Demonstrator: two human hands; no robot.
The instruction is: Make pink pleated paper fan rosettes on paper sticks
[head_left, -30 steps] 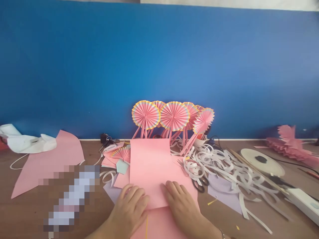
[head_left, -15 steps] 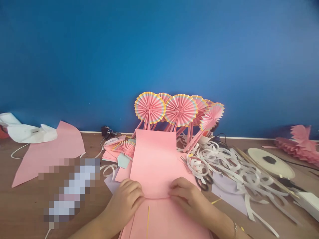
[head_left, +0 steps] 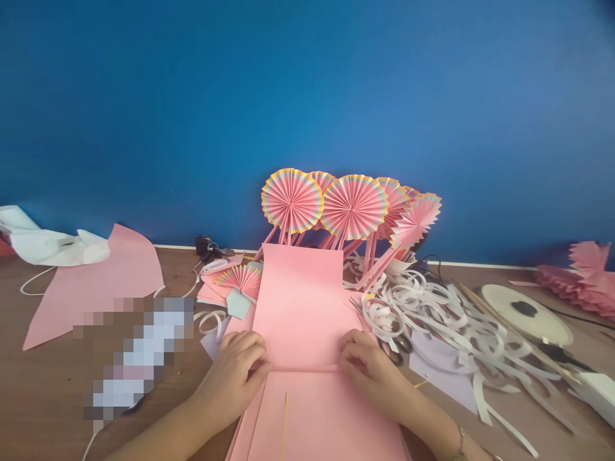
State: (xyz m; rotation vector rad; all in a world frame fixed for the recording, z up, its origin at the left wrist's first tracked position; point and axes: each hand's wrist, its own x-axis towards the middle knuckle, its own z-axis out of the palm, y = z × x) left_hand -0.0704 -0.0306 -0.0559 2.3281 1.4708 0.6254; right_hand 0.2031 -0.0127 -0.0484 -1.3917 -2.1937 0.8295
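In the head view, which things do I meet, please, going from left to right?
Crumpled white mask-like item, left hand, rectangular pink paper sheet, right hand, round off-white disc with dark centre, pleated pink paper.

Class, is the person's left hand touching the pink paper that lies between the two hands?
Touching: the head view shows the left hand with its fingertips at the lower left edge of the pink paper, no gap visible.

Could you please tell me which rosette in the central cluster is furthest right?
The tilted, narrow-looking rosette; the others, including the two round front rosettes, stand further left.
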